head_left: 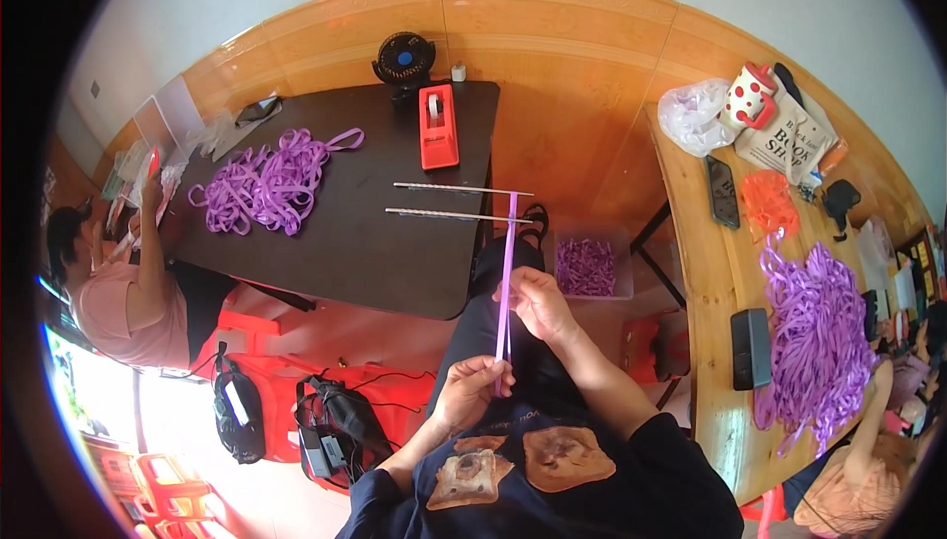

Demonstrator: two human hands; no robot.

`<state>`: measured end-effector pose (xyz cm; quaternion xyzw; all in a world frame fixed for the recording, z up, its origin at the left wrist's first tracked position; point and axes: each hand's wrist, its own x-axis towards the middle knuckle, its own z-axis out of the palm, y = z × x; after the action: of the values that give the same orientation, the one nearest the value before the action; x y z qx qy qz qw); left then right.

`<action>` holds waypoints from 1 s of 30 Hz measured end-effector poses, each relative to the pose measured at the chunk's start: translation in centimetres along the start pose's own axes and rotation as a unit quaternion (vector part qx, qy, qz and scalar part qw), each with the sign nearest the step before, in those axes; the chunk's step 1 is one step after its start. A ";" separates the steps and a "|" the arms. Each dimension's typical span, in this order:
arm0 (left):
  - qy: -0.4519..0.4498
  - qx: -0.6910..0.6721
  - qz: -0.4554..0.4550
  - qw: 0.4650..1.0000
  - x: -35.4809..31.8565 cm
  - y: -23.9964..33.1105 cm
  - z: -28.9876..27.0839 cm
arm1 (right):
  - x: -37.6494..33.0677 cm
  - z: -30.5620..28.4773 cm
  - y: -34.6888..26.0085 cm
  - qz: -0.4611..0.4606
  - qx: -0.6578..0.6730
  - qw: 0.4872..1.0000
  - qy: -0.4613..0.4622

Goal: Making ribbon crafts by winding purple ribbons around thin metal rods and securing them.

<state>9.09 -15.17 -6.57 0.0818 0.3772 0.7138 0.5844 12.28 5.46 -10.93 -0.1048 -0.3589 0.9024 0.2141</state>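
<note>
Left fingers: the left hand (472,388) pinched the lower end of a purple ribbon strip (506,273), fingers curled shut on it, near the picture's centre toward 6 o'clock.
Right fingers: the right hand (538,304) closed lightly round the same strip higher up, thumb and fingertips pressed on it, seemingly to keep it taut.
Ribbon strip: it ran nearly straight up from the hands toward 12 o'clock, its top end reaching the edge of a dark table (375,243); held stretched, probably so its length could be judged.
Sticks: two thin sticks (459,202) lay side by side at that table edge, pointing to 3 o'clock, where the strip's top crossed them.
Tape dispenser: a red tape dispenser (439,126) stood beyond them at 12 o'clock, with a small black fan (403,59) behind.
Ribbon piles: a loose purple ribbon heap (268,182) lay on the table at 10 o'clock; a bigger purple heap (817,337) lay on a wooden table (715,283) at 3 o'clock.
Bin: a clear bin of purple pieces (587,266) sat on the floor just past the right hand.
Other people: a seated person (123,283) at 9 o'clock and another person (868,470) at 4 o'clock were cut off by the rim.
Hard to tell: whether the strip was folded double at the left fingers could not be made out.
</note>
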 end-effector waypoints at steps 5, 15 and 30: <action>0.012 -0.011 0.013 1.000 -0.2 0.2 0.3 | -1.0 0.2 1.7 -0.017 -0.141 0.988 0.057; 0.055 0.115 0.082 0.988 1.0 1.1 -0.6 | -7.2 2.5 4.8 0.026 -0.178 0.983 0.037; 0.098 0.123 0.094 0.983 1.3 0.9 -2.2 | -9.6 1.4 6.8 0.099 -0.211 0.971 0.047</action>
<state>6.76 -15.02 -7.90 0.1183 0.5080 0.7183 0.4604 18.16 -4.30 -14.28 -0.2249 -0.5189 0.8169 0.1130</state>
